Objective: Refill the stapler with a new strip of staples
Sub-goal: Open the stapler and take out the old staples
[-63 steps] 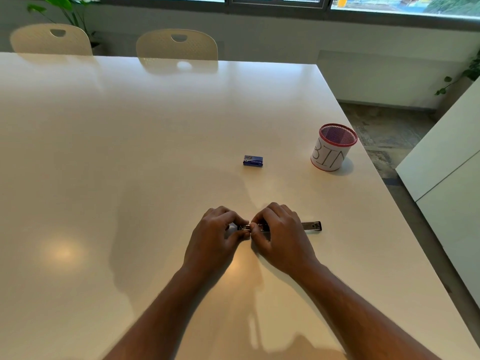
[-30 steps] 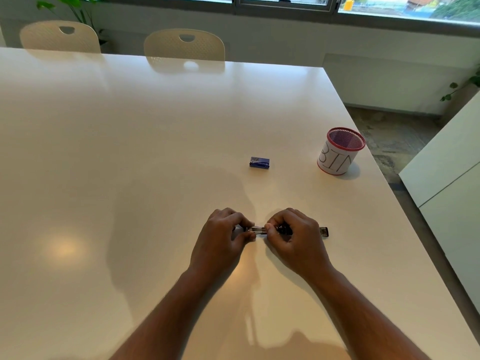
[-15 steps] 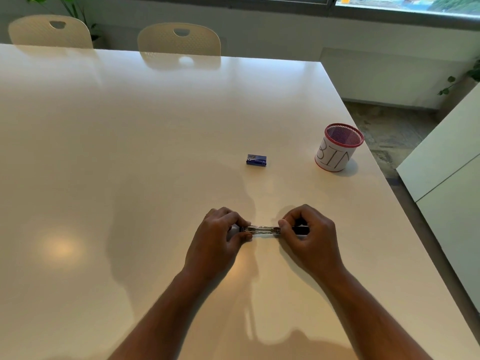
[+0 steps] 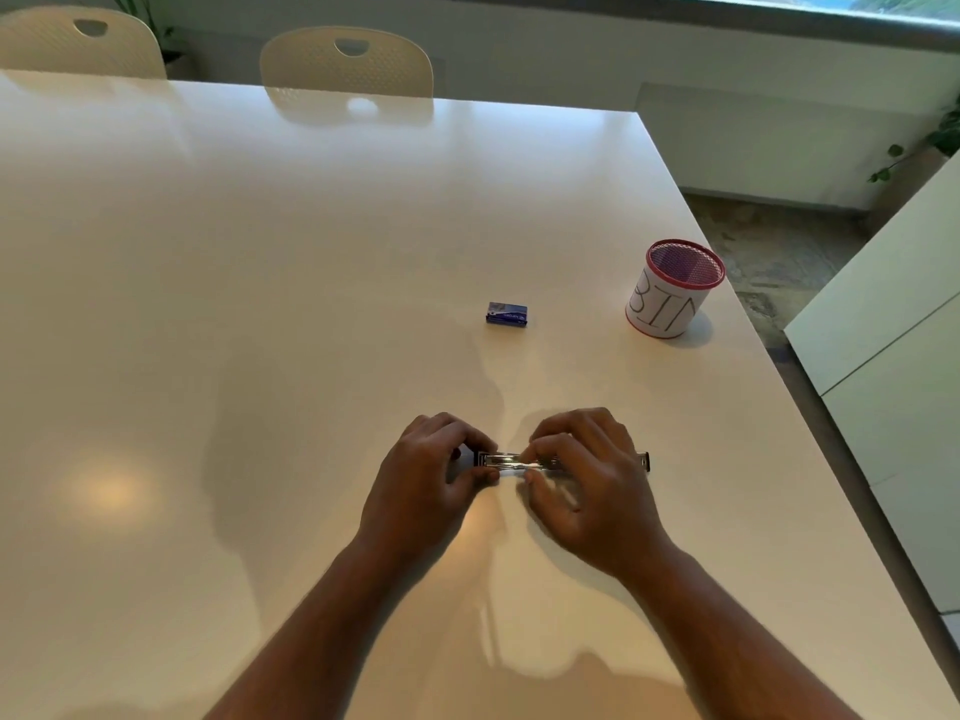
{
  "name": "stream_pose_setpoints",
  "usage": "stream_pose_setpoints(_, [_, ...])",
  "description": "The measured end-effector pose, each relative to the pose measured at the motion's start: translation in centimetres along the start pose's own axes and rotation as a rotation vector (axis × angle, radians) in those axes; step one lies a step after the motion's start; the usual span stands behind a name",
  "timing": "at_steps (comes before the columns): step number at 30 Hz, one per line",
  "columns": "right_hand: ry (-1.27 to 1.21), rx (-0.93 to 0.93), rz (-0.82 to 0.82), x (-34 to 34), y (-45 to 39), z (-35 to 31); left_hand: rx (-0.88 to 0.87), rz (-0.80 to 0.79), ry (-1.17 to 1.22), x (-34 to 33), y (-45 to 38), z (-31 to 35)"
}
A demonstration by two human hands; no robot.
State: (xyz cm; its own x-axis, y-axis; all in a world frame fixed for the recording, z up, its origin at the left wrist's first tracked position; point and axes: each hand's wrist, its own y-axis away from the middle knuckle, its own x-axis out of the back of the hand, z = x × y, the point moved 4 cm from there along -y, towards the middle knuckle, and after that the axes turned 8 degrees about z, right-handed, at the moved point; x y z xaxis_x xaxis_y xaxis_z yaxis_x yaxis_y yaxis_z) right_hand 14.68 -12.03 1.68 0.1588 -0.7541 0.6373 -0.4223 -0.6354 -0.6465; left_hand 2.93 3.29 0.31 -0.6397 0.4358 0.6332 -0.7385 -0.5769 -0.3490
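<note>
Both hands pinch the stapler (image 4: 519,461) lying opened out on the table (image 4: 260,304), left hand (image 4: 431,480) at one end, right hand (image 4: 587,475) mid-channel; strip apparently being seated, closing remains, staple box (image 4: 506,313) beyond.

Silver stapler (image 4: 511,461), blue staple box (image 4: 507,314), red-rimmed mesh cup (image 4: 675,288), white table (image 4: 260,304)

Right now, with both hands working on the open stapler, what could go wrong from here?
1. The stapler lies flat on the glossy table, held only at its ends by the left hand and right hand; it may skid.
2. Fingers cover the metal channel, so a misseated strip could go unnoticed or a fingertip get pinched.
3. The blue staple box sits well beyond the hands, so fetching more means letting go.
</note>
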Motion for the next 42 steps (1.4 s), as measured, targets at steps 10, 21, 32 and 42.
stream_pose_setpoints(10, [0.195, 0.089, -0.203, -1.3, 0.2, -1.1, -0.009, -0.007, 0.022, -0.1, 0.0, -0.2])
stream_pose_setpoints(21, [0.213, 0.182, -0.289, -1.5, -0.1, -0.6, 0.013, 0.003, 0.037, -0.1, 0.0, -0.3])
stream_pose_setpoints(32, [0.254, 0.330, -0.385, -0.5, -1.6, 0.4, 0.032, -0.010, 0.046, 0.0, -0.1, -0.3])
stream_pose_setpoints(42, [0.293, 0.445, -0.413, 0.4, -1.6, 2.3, 0.039, -0.016, 0.029, -0.1, 0.0, 0.0])
